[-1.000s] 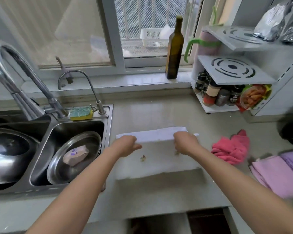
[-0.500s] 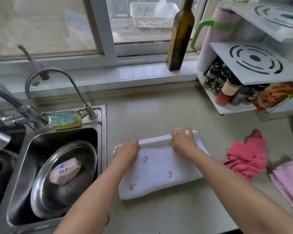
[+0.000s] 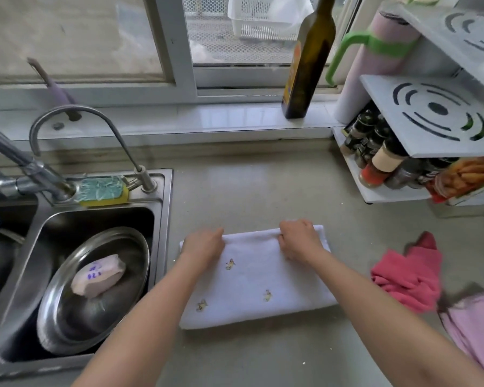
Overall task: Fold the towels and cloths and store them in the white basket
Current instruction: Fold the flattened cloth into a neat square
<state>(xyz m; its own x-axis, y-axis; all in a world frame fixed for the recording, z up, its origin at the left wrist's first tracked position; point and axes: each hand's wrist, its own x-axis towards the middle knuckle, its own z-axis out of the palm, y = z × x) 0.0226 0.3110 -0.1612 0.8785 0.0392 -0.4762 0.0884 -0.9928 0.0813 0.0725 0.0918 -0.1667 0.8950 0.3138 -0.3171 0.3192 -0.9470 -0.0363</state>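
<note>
A white towel (image 3: 257, 286) with small embroidered motifs lies folded on the counter in front of me. My left hand (image 3: 204, 245) rests on its far left edge with fingers curled over the cloth. My right hand (image 3: 299, 241) grips the far edge further right, fingers bent round the fold. A crumpled pink cloth (image 3: 408, 277) sits to the right of the towel. A lilac cloth (image 3: 478, 331) lies flat at the right edge. A white basket (image 3: 257, 20) stands beyond the window, behind the glass.
A steel sink (image 3: 162, 219) on the left holds a metal bowl (image 3: 95, 291) with a wrapped pale block. A sponge (image 3: 102, 189) sits by the tap (image 3: 76, 113). A dark bottle (image 3: 308, 57) stands on the sill. A white spice rack (image 3: 430, 127) fills the right.
The towel's far edge has been folded toward me, making it narrower. Both hands now sit at the new far fold, and my view has moved closer and lower.
</note>
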